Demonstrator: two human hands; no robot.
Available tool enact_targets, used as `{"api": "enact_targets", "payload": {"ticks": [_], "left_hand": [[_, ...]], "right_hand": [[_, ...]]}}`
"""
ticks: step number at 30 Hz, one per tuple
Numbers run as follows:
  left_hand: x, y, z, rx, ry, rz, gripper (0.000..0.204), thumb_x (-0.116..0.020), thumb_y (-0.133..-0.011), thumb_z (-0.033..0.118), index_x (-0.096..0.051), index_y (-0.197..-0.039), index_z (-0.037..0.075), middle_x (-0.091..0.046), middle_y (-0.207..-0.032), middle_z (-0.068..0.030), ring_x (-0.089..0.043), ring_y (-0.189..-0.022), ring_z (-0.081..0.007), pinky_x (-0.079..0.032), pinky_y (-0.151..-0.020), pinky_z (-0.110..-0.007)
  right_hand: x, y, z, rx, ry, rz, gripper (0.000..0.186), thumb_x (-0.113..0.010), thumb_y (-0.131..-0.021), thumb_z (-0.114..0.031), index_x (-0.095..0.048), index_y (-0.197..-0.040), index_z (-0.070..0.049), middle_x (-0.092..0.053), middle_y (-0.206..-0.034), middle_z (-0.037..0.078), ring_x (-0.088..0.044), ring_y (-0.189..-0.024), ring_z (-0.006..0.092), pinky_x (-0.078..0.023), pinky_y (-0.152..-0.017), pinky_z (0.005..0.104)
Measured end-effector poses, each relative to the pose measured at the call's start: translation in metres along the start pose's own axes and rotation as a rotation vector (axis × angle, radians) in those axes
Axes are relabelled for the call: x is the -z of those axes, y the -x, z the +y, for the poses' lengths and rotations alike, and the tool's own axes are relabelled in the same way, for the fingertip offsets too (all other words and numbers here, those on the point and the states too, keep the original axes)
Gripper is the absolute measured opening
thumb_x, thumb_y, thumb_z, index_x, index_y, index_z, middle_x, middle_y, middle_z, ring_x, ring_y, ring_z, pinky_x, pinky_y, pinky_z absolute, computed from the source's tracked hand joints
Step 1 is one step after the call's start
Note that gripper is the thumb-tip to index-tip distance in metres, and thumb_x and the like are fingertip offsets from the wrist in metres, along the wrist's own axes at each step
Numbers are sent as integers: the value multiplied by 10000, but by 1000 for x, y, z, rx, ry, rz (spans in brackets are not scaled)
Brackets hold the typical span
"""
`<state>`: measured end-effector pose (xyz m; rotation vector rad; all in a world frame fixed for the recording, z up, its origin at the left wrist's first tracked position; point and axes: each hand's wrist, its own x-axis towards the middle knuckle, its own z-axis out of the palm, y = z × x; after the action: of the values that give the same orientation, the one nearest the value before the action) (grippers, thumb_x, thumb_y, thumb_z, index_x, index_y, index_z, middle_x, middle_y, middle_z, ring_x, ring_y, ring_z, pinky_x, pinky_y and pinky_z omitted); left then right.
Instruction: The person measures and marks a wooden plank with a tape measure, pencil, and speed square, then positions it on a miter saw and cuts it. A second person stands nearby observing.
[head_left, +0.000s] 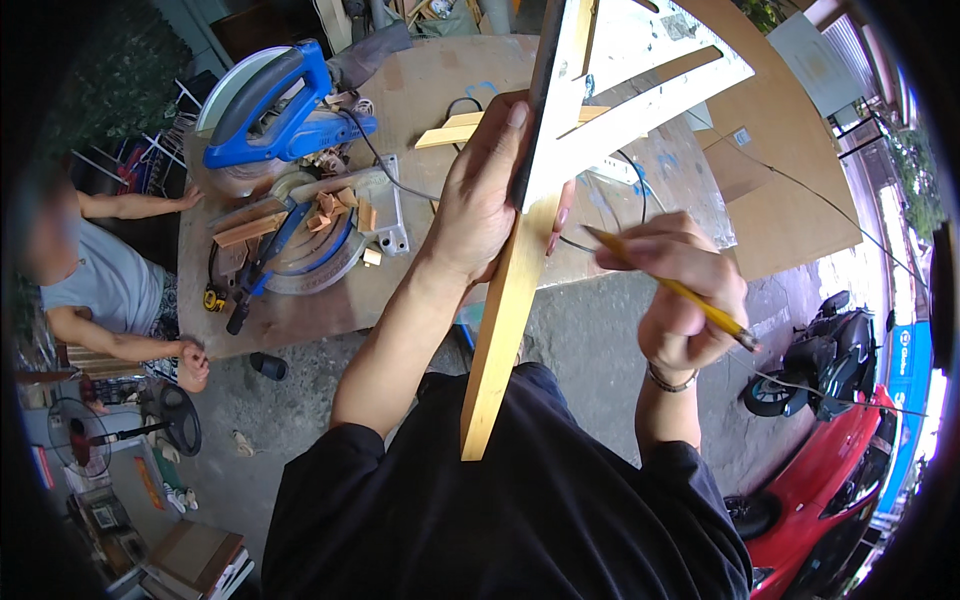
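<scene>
My left hand point(472, 212) is wrapped round a long, light wooden strip point(497, 345) and presses a white speed square point(625, 125) against it. The strip slants up from near my chest, its upper part partly covered by the square. Fingertips of that hand show past the strip's right edge. To the right, my right hand point(695, 285) grips a yellow pencil point(718, 316) between thumb and fingers. The pencil's point aims up and left toward the strip, with a gap between them.
A blue miter saw point(275, 120) stands on the workbench point(400, 75) at left, wood offcuts point(335, 208) on its base. Another wood piece point(455, 130) lies behind my left hand. A person point(110, 270) sits at the left. A motorcycle point(820, 360) and red car point(830, 480) are at right.
</scene>
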<state>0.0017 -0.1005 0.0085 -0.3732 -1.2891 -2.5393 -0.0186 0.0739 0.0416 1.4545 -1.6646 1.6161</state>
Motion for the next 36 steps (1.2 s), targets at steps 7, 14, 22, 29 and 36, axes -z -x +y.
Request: {"api": "enact_targets", "payload": {"ticks": [7, 14, 22, 29, 36], "left_hand": [[-21, 7, 0, -22, -136, 235, 430, -407, -1055, 375, -563, -1264, 33, -620, -1113, -64, -603, -995, -121, -497, -818, -252], [-20, 10, -2, -105, -119, 190, 329, -420, -1058, 359, -526, -1152, 62, -576, -948, 6, -549, -816, -25, -481, -665, -181], [-23, 11, -2, -96, -86, 161, 327, -412, -1062, 348, -523, -1156, 55, -572, -948, 10, -543, -822, -22, -468, -664, -178], [-25, 13, -3, -41, -20, 169, 331, -407, -1065, 342, -536, -1155, 51, -583, -956, 3, -553, -838, -34, -463, -696, -178], [-22, 11, -6, -35, -50, 154, 329, -407, -1064, 341, -519, -1193, 60, -582, -975, 5, -558, -858, -34, -481, -716, -191]], "right_hand": [[-12, -3, 3, -6, 161, -37, 434, -566, -898, -500, -665, -864, -79, -717, -828, 74, -677, -951, 253, -464, -740, 349], [-9, -12, 6, 153, 325, -163, 421, -579, -882, -502, -650, -817, -92, -702, -815, 45, -667, -957, 230, -402, -822, 375], [-7, -10, 3, 185, 361, -165, 412, -577, -875, -502, -650, -810, -103, -695, -804, 33, -671, -926, 224, -389, -803, 372], [-4, -10, 4, 181, 371, -125, 411, -581, -870, -500, -665, -810, -103, -687, -774, 32, -673, -905, 220, -388, -808, 376], [-3, -8, 6, 158, 374, -112, 388, -592, -875, -481, -659, -812, -104, -675, -744, 11, -675, -910, 225, -386, -800, 381]]}}
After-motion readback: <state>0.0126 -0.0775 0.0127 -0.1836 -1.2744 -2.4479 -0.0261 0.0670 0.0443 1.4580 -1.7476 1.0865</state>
